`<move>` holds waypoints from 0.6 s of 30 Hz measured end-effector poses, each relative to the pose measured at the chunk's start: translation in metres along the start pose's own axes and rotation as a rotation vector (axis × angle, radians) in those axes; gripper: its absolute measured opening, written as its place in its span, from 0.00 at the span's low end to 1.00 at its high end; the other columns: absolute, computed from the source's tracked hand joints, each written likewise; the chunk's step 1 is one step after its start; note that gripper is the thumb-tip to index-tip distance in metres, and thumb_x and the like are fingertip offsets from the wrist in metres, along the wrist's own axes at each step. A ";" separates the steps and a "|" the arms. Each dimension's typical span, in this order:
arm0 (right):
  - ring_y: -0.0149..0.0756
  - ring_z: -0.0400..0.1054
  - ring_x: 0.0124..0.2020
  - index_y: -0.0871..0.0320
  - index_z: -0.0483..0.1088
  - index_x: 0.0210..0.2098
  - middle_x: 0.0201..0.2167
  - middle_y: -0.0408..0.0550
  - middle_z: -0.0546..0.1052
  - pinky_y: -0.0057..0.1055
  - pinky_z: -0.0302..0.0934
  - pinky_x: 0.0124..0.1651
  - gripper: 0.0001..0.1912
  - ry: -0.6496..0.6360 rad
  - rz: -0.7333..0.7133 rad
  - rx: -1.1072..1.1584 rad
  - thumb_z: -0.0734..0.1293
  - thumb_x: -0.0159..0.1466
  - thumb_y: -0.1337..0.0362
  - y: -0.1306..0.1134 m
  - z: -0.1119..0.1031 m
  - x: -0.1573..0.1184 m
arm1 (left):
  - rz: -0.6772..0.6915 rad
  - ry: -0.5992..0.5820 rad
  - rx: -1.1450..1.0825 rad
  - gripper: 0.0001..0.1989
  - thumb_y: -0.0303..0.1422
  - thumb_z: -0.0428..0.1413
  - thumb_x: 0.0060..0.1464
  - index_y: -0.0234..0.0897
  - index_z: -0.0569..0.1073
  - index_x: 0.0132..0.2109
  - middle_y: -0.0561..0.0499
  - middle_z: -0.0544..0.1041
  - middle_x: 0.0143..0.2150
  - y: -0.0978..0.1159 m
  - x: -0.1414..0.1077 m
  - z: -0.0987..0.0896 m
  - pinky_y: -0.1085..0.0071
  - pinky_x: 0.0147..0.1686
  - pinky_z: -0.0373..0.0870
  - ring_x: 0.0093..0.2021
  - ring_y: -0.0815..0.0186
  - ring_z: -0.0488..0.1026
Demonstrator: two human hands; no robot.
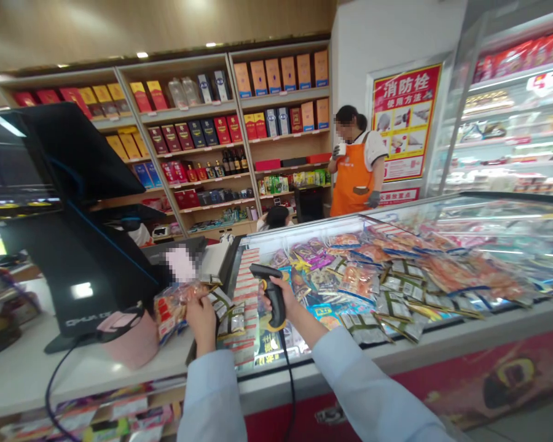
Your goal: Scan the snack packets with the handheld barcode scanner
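A black barcode scanner (pixel 275 301) with yellow trim is gripped in my right hand (pixel 283 299), its head pointing left and its cable hanging down. My left hand (pixel 201 314) has its fingers closed at the edge of a clear plastic food packet (pixel 171 310) with red and orange contents. Just right of that hand, silver packets with dark stripes (pixel 233 319) lie at the end of the freezer. Many similar packets (pixel 396 294) and some purple ones (pixel 311 255) cover the glass-sided freezer's top beyond the scanner.
A dark checkout screen on a stand (pixel 87 245) and a pink container (pixel 131 337) stand on the white counter (pixel 23 383). Behind the freezer (pixel 442 341), a person in an orange apron (pixel 352 178) holds a white cup; another person's head (pixel 276 217) shows lower down. Shelves of boxes line the wall.
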State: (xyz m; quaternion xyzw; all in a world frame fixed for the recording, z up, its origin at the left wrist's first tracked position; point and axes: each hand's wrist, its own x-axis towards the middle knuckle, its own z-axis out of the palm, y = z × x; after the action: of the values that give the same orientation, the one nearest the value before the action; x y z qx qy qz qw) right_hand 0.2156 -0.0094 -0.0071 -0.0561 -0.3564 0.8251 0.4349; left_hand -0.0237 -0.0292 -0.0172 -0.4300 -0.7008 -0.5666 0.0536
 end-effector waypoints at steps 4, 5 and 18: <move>0.28 0.57 0.17 0.58 0.67 0.31 0.18 0.41 0.67 0.24 0.49 0.17 0.18 0.042 0.057 0.094 0.70 0.52 0.50 0.018 -0.008 0.004 | 0.085 0.043 0.156 0.14 0.36 0.51 0.51 0.32 0.71 0.40 0.37 0.68 0.45 0.018 -0.020 0.004 0.48 0.51 0.65 0.48 0.47 0.68; 0.28 0.57 0.17 0.58 0.67 0.31 0.18 0.41 0.67 0.24 0.49 0.17 0.19 0.057 0.064 0.110 0.70 0.51 0.50 0.021 -0.011 0.003 | 0.111 0.057 0.204 0.15 0.37 0.51 0.51 0.31 0.71 0.41 0.35 0.67 0.46 0.022 -0.024 0.004 0.46 0.51 0.64 0.49 0.45 0.67; 0.23 0.55 0.15 0.60 0.69 0.27 0.20 0.41 0.69 0.22 0.51 0.15 0.19 0.182 0.036 0.149 0.71 0.50 0.50 0.031 -0.018 -0.006 | 0.280 0.057 0.493 0.23 0.36 0.45 0.56 0.21 0.65 0.52 0.31 0.67 0.47 0.030 -0.040 0.002 0.48 0.52 0.60 0.52 0.44 0.62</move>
State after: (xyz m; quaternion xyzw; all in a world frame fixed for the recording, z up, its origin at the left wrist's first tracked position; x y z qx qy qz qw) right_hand 0.2061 -0.0153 -0.0415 -0.1047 -0.2523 0.8484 0.4534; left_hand 0.0218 -0.0490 -0.0177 -0.4804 -0.7494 -0.3782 0.2541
